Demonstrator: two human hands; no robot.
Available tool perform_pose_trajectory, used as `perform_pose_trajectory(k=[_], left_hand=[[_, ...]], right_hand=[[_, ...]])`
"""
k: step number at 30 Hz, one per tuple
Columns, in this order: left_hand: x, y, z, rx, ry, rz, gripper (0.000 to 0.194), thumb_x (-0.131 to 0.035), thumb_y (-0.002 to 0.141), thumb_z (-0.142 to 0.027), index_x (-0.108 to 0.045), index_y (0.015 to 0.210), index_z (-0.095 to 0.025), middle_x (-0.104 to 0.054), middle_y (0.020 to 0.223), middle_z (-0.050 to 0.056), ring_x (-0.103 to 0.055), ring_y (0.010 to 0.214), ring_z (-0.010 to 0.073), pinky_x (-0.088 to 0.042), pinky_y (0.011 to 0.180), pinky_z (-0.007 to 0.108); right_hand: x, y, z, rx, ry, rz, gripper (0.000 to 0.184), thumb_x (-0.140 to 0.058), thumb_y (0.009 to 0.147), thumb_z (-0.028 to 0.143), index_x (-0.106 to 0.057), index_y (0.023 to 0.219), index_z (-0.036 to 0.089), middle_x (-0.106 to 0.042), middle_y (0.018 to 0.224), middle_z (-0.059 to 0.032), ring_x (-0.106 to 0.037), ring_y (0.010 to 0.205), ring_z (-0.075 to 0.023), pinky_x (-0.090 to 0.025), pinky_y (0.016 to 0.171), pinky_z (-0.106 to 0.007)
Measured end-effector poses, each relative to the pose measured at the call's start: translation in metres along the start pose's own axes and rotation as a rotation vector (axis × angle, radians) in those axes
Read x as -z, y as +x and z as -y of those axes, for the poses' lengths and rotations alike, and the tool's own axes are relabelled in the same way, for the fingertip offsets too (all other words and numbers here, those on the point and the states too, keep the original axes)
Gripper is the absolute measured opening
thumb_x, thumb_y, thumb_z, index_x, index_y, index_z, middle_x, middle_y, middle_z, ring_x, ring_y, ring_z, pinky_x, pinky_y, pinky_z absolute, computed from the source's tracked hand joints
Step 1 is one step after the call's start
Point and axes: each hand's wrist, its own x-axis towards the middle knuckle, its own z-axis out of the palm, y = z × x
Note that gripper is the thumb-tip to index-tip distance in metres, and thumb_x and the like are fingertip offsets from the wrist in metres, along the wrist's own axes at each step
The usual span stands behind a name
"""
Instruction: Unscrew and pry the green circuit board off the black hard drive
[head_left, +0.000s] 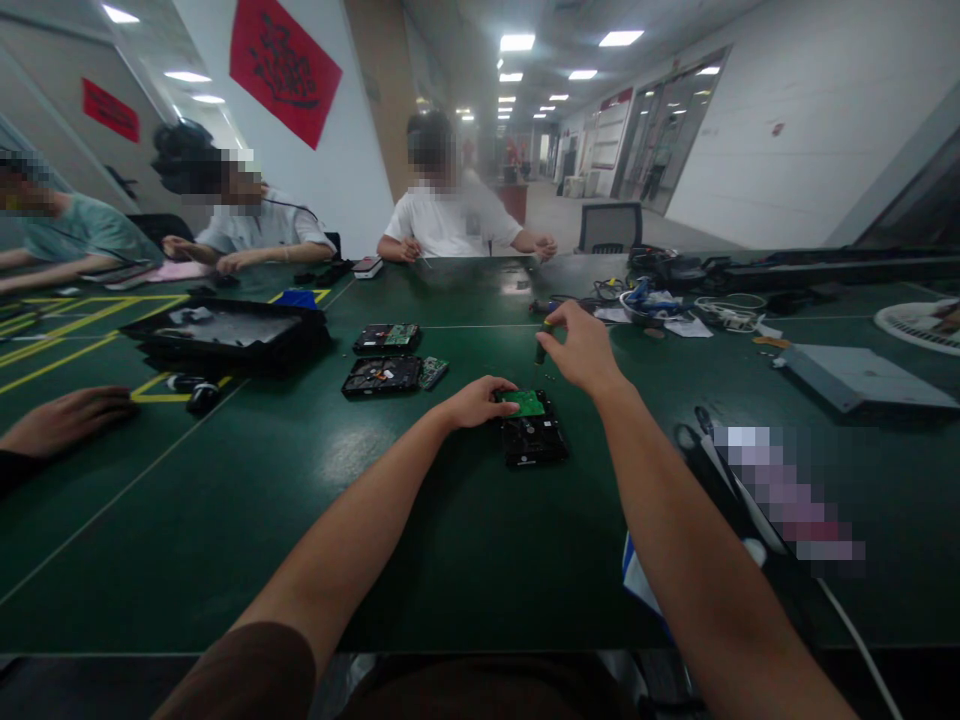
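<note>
On the green table, a black hard drive (532, 442) lies in front of me with a green circuit board (525, 402) at its far end. My left hand (480, 402) grips the drive's far left corner, thumb on the board. Just beyond the drive, my right hand (581, 345) has its fingers closed round a dark-handled screwdriver (541, 345), held upright. Its tip is too small to make out. A few tiny pieces, perhaps screws (550, 378), lie beneath it. Left of these are two more hard drives (386, 338) and a small loose circuit board (433, 373).
Black trays (225, 335) stand at the left, near another person's hand (75, 415). Cables (649, 300), a grey metal box (862, 380) and a white basket (919, 325) occupy the right. Several people sit around the table; one in a white shirt (457, 220) faces me.
</note>
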Motion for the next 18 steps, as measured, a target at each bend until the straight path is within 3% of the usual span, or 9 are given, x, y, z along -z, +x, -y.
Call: perform_pose_trajectory(k=[6, 11, 18], left_hand=[[-0.001, 0.0004, 0.002, -0.031, 0.01, -0.009, 0.06, -0.07, 0.085, -0.049, -0.062, 0.132, -0.013, -0.068, 0.103, 0.007, -0.057, 0.071, 0.0149, -0.044, 0.063, 0.026], [-0.001, 0.0005, 0.0029, -0.02, 0.024, -0.016, 0.061, -0.07, 0.085, -0.051, -0.063, 0.132, -0.013, -0.068, 0.099, 0.007, -0.058, 0.072, 0.0158, -0.044, 0.064, 0.027], [-0.0009, 0.0007, 0.0012, -0.005, 0.002, -0.011, 0.061, -0.07, 0.084, -0.051, -0.063, 0.132, -0.014, -0.069, 0.106, 0.009, -0.058, 0.072, 0.0154, -0.045, 0.064, 0.027]], right_hand=[[-0.0002, 0.0003, 0.0008, 0.053, 0.023, 0.039, 0.015, -0.064, 0.086, 0.021, -0.06, 0.101, 0.023, -0.068, 0.1, -0.0086, -0.064, 0.093, -0.0255, -0.05, 0.088, -0.043], [-0.001, 0.0005, 0.0003, 0.008, 0.026, 0.015, 0.015, -0.066, 0.084, 0.022, -0.057, 0.096, 0.023, -0.068, 0.101, -0.0095, -0.063, 0.095, -0.0272, -0.051, 0.087, -0.043], [-0.0001, -0.0001, 0.0005, 0.029, 0.035, 0.053, 0.013, -0.063, 0.088, 0.025, -0.059, 0.1, 0.024, -0.068, 0.103, -0.0091, -0.063, 0.098, -0.0271, -0.049, 0.092, -0.045]])
